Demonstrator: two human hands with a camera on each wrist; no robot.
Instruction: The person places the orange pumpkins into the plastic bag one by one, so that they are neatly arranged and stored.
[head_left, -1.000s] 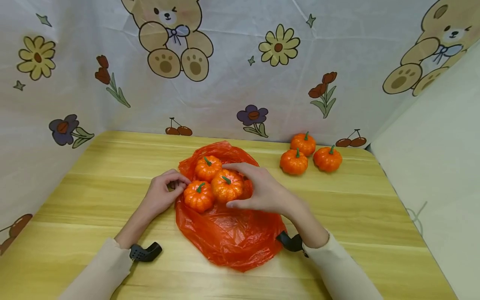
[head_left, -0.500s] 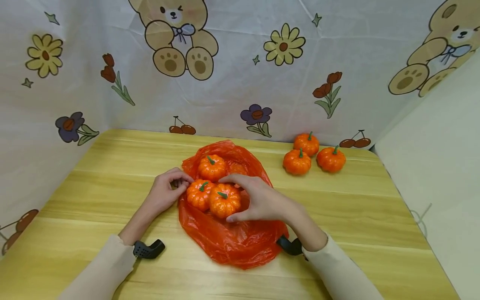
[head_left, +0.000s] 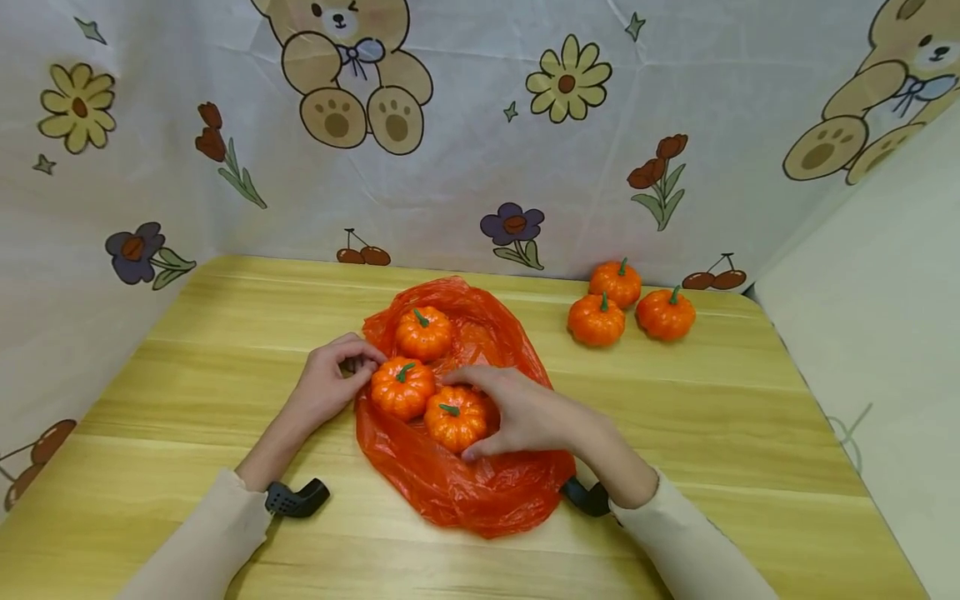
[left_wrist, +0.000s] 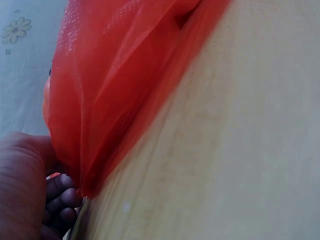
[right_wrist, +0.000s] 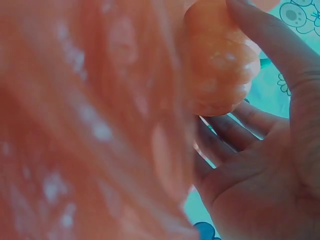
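Observation:
A red plastic bag [head_left: 480, 500] lies spread on the table with its mouth open. Two small orange pumpkins, a rear one [head_left: 423, 333] and a left one [head_left: 403, 388], sit in it upright. My left hand [head_left: 330, 377] pinches the bag's left edge; in the left wrist view the red film runs up from the fingers [left_wrist: 64, 192]. A third small pumpkin [head_left: 456, 418] is in my right hand [head_left: 528, 412], held between thumb and fingers at the front of the group. The bag's film covers much of the right wrist view, beside this pumpkin [right_wrist: 220, 60].
Three more small pumpkins, one in front [head_left: 596, 320], one behind [head_left: 615, 283] and one at the right [head_left: 666, 314], stand together at the back right of the wooden table [head_left: 712, 433]. A printed cloth [head_left: 450, 183] hangs behind the table.
My right hand has moved the third pumpkin toward me, from beside the rear pumpkin to the front of the group. My left hand keeps its hold on the bag's edge.

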